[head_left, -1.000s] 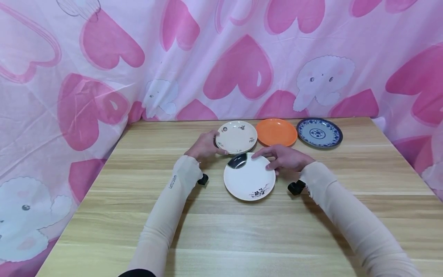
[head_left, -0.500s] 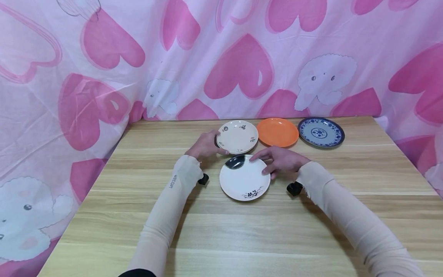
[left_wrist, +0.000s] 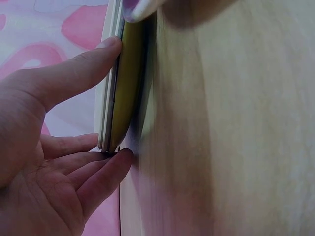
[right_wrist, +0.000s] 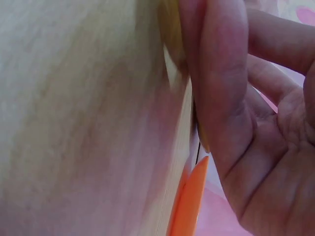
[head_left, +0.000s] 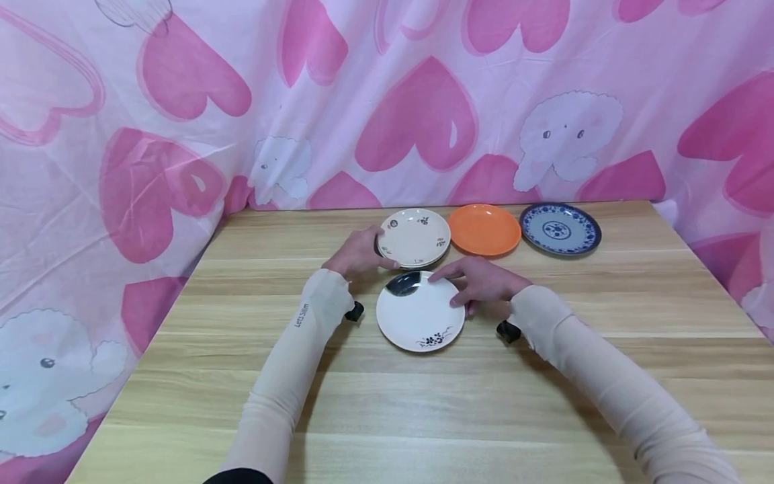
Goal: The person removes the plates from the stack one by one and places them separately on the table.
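In the head view, a stack of plates (head_left: 414,236) stands at the back centre, a cream plate with small floral prints on top. My left hand (head_left: 357,252) holds the stack's left rim. The left wrist view shows thumb and fingers against the edges of the stacked plates (left_wrist: 110,98), the lowest with an olive outside. In front of the stack is a white plate (head_left: 417,316) with a black patch and dark flowers. My right hand (head_left: 484,281) grips its right rim, thumb on the near side. Its far fingers are partly hidden. Whether this plate touches the table cannot be told.
An orange plate (head_left: 485,230) sits right of the stack, with a blue-patterned plate (head_left: 561,229) beside it. All are on a wood-grain table (head_left: 387,417). A pink heart-print cloth (head_left: 417,121) hangs along the back and sides.
The white plate has slid left and slightly toward me, carried by my right hand. My left hand and the stack look unmoved.
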`<state>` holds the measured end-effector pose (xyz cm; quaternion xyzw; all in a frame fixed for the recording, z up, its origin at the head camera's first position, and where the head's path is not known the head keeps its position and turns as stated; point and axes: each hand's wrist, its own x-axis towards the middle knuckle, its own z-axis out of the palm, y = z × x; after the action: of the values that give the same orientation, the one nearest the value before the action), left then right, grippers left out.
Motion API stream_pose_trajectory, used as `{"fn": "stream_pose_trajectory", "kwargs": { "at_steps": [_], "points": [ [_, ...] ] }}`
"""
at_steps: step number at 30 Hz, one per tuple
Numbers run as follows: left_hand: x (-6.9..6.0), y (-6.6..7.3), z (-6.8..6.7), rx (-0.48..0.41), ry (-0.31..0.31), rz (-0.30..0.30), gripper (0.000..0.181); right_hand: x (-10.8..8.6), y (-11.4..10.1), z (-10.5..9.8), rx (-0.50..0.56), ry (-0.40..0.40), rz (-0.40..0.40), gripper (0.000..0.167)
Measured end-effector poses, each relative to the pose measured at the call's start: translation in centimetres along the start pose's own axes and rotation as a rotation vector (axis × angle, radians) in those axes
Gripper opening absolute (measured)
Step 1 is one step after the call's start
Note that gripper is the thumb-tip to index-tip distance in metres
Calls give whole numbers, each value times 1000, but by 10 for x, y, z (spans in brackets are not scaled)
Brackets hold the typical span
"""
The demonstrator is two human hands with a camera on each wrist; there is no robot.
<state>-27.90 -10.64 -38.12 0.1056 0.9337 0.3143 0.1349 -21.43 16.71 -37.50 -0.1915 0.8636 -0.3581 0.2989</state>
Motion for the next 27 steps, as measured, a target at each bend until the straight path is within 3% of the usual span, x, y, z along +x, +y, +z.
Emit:
{"fn": "stream_pose_trajectory", "kwargs": {
  "at_steps": [7, 27],
  "points": [
    [-1, 0, -1, 18, 5, 21, 92, 2, -2, 3, -5, 3, 1, 58],
    [-2, 3, -3, 20, -12, -9, 91, 4, -2, 6, -22, 19, 16, 58]
  ]
}}
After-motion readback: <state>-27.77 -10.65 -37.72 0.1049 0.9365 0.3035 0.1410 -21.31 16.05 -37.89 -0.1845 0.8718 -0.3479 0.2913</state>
